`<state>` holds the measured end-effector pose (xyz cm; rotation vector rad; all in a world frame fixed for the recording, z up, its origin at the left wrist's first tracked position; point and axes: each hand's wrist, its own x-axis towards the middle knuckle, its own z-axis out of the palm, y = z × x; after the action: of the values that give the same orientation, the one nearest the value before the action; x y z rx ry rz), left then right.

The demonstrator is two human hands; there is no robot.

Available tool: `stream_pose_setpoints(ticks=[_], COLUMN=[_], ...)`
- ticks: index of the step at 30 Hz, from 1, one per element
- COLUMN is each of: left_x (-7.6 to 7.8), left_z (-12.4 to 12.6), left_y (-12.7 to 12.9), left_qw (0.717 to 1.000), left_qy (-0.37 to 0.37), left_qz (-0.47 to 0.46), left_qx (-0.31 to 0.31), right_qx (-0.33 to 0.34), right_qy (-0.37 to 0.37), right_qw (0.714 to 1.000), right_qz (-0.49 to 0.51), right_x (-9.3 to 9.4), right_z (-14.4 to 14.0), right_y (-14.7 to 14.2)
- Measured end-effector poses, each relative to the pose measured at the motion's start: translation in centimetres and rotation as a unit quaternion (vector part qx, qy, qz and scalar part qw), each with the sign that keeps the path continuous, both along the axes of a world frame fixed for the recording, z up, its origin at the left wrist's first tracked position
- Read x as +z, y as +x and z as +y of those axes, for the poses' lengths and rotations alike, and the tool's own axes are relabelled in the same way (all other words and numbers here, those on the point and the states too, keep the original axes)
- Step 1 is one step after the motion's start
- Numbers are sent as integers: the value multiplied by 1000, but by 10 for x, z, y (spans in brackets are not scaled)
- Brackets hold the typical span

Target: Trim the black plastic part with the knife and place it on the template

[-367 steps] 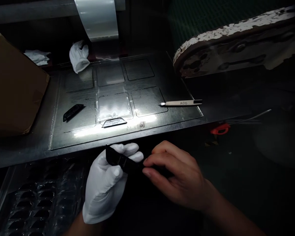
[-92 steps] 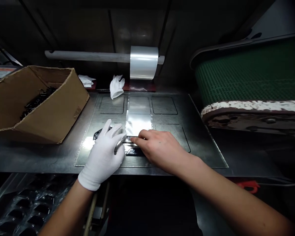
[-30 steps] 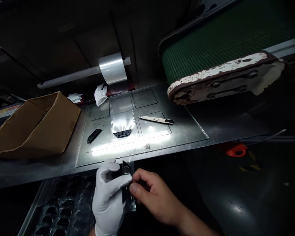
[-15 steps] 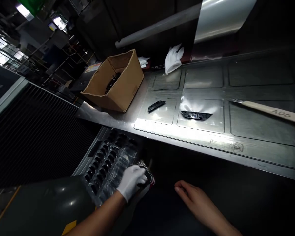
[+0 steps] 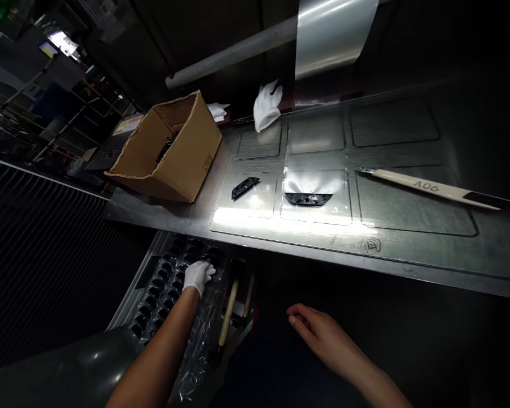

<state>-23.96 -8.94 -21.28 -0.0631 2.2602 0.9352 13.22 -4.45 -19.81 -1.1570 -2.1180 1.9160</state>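
Observation:
My left hand, in a white glove, reaches down over a tray of black parts below the bench. Its fingers are partly spread at the parts on the right of the tray; no held part shows. Crumpled clear plastic film lies along the tray's right side. My bare right hand hangs in front of the bench, fingers loosely bent, thumb apart, nothing in it. On the metal bench lie two slanted black plastic pieces, one at the left and one nearer the middle.
A cardboard box holding dark parts stands at the bench's left. A long flat-handled tool marked A06 lies at the right. White gloves lie at the back. Wooden-handled tools are beside the tray below.
My left hand has moved up and leftward from beside the tray to over its parts. The view has turned right. My right hand keeps about the same pose.

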Motion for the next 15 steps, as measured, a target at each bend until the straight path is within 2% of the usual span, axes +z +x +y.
stream_pose_setpoints(ticks=[5, 9, 12, 15], left_x=[0, 7, 20, 43], left_z=[1, -2, -8, -13], left_y=[1, 2, 21, 63], left_qw=[992, 977, 965, 940], left_qy=[-92, -131, -113, -36], left_qz=[31, 75, 124, 169], left_qx=[-84, -148, -202, -293], right_qx=[16, 21, 15, 6], right_qy=[-12, -16, -15, -12], right_qw=[1000, 1000, 1000, 1000], right_qz=[-3, 2, 3, 0], right_x=[1, 2, 1, 0], right_z=[3, 4, 2, 0], right_y=[-1, 0, 0, -1])
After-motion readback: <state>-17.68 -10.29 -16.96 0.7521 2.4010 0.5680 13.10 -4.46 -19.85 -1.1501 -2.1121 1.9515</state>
